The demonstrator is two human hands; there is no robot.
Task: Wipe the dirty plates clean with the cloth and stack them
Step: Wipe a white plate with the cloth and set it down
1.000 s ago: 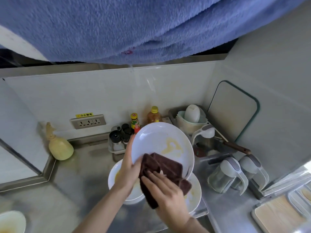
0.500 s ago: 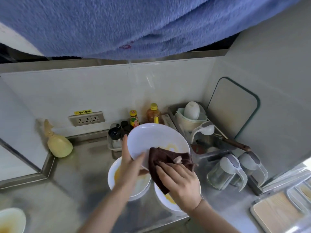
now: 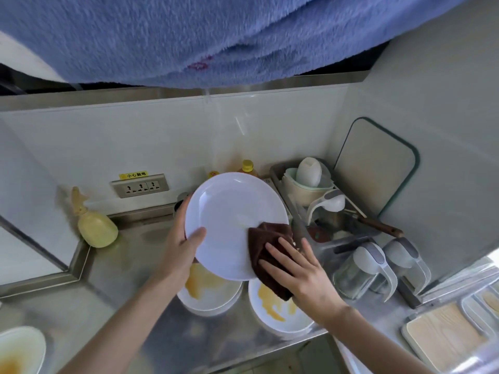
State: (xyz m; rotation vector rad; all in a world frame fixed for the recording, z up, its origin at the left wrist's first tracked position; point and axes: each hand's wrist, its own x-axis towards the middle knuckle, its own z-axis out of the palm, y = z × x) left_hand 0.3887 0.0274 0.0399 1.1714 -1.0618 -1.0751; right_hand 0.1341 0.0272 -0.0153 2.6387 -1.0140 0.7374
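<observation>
My left hand grips the left rim of a white plate, thumb on its face, holding it tilted up above the counter. The plate's face looks clean. With spread fingers my right hand presses a dark brown cloth against the plate's lower right edge. Below lie two dirty white plates with yellow-brown smears: one on a small stack at centre, another to its right. A third dirty plate shows at the bottom left corner.
A yellow spray bottle stands at the back left by a wall socket. Sauce bottles are behind the plate. A dish rack, cutting board, two jugs and lidded containers crowd the right.
The cloth swept from the plate's middle to its lower right edge, and the yellow smear on the held plate is gone. My left hand raised the plate slightly.
</observation>
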